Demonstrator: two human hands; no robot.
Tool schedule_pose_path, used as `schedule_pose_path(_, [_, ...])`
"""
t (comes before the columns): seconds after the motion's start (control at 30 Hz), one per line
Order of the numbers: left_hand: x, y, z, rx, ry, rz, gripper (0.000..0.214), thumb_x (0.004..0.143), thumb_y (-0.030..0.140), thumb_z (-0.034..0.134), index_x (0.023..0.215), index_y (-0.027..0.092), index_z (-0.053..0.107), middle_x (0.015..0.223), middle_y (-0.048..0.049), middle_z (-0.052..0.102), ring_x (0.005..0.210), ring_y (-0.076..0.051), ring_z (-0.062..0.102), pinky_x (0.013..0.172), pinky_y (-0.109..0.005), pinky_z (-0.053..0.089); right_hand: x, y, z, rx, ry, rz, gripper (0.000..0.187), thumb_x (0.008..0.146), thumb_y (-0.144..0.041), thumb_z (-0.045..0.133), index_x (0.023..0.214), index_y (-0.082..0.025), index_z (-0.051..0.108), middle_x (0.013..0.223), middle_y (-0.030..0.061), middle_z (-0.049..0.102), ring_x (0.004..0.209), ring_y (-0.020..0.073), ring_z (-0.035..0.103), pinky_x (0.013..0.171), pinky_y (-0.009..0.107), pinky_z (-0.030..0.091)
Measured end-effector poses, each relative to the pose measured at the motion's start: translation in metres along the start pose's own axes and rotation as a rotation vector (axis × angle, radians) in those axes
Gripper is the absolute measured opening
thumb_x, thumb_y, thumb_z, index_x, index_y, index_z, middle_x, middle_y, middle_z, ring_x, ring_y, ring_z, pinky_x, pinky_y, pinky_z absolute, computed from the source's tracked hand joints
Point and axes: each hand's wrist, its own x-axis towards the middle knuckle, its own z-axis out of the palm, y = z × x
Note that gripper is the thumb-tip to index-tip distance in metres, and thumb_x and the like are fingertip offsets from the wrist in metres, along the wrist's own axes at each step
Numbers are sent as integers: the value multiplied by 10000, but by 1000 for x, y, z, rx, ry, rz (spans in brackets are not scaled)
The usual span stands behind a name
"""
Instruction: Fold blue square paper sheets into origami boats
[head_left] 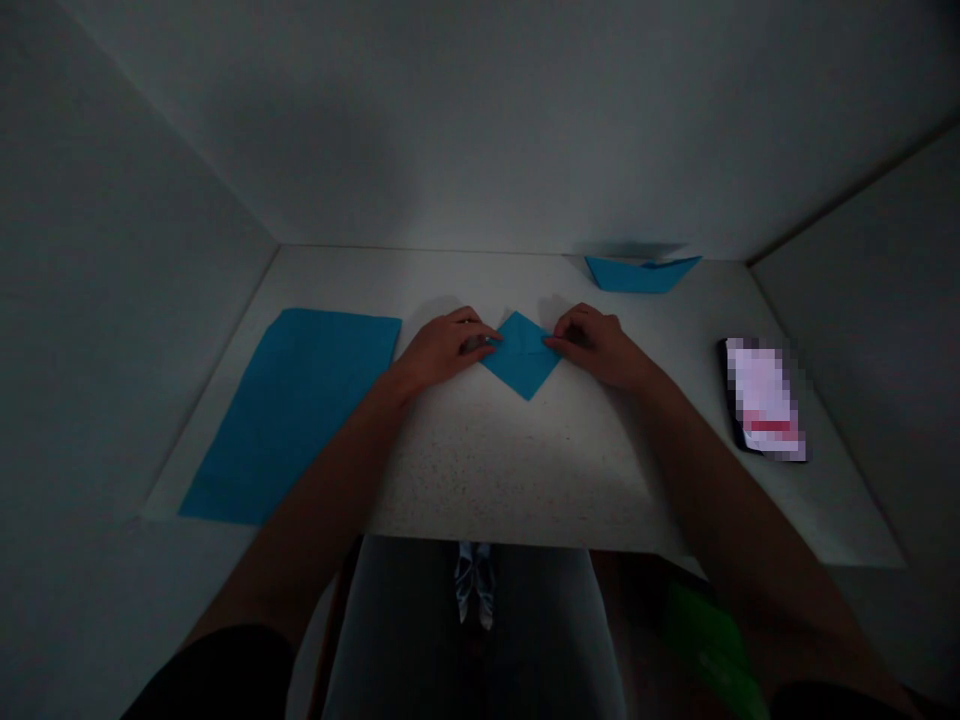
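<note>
A piece of blue paper [525, 365], folded into a small diamond, lies on the white table between my hands. My left hand [450, 345] pinches its left corner between thumb and fingers. At the opposite corner, my right hand [592, 343] grips the paper the same way, its other fingers curled. A crease runs across the diamond's middle, and one point faces me. The hidden side of the folds cannot be seen.
A folded blue paper boat [643, 275] stands at the back right against the wall. Larger blue sheets [292, 410] lie flat on the left. A phone [765, 400] with a lit, blurred screen rests at the right. Walls enclose the white table [487, 480] on three sides.
</note>
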Motion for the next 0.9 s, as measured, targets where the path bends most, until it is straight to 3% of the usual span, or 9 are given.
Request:
schedule_pose_path(0.2, [0,1,0,-22,20,-24,346,974,378,747,1304,271,748,1141,-62,704,726,-131,614,739,-294,513,0,-9,3,357,9,108,378,950,-618,768,935,-265,634,861,17,689,721,187,572,643,334,463])
schedule_pose_path(0.37, [-2,7,-2,-53,17,-54,492,960,457,769,1404,273,668,1142,-46,719,684,-115,588,714,-284,500,4,-13,12,575,103,94,430,875,-623,861,948,-268,629,860,-7,648,741,162,579,660,307,501])
schedule_pose_path(0.5, [-4,13,-2,-175,21,-59,665,892,515,844,1465,274,606,1139,-46,730,761,-140,643,729,-285,518,7,-18,13,581,198,66,376,915,-635,820,1017,-282,740,939,26,695,865,205,647,767,352,556])
schedule_pose_path(0.6, [-3,12,3,-341,42,-36,692,875,519,865,1461,271,593,1112,-48,731,859,-168,688,751,-279,545,5,-19,13,559,169,85,386,951,-639,775,1114,-290,793,1035,49,751,940,230,675,826,386,584])
schedule_pose_path(0.8, [1,7,5,-372,152,-39,683,834,507,911,1420,247,675,1168,-76,758,941,-189,712,801,-291,574,2,-16,18,593,76,6,711,766,-515,977,1395,-318,711,1161,44,740,967,214,681,881,374,599])
schedule_pose_path(0.9, [3,8,1,-373,193,-73,644,854,512,890,1405,236,705,1262,-96,767,998,-200,722,835,-299,586,1,-19,18,577,73,-30,669,795,-502,958,1380,-305,700,1151,42,731,956,204,674,868,359,587])
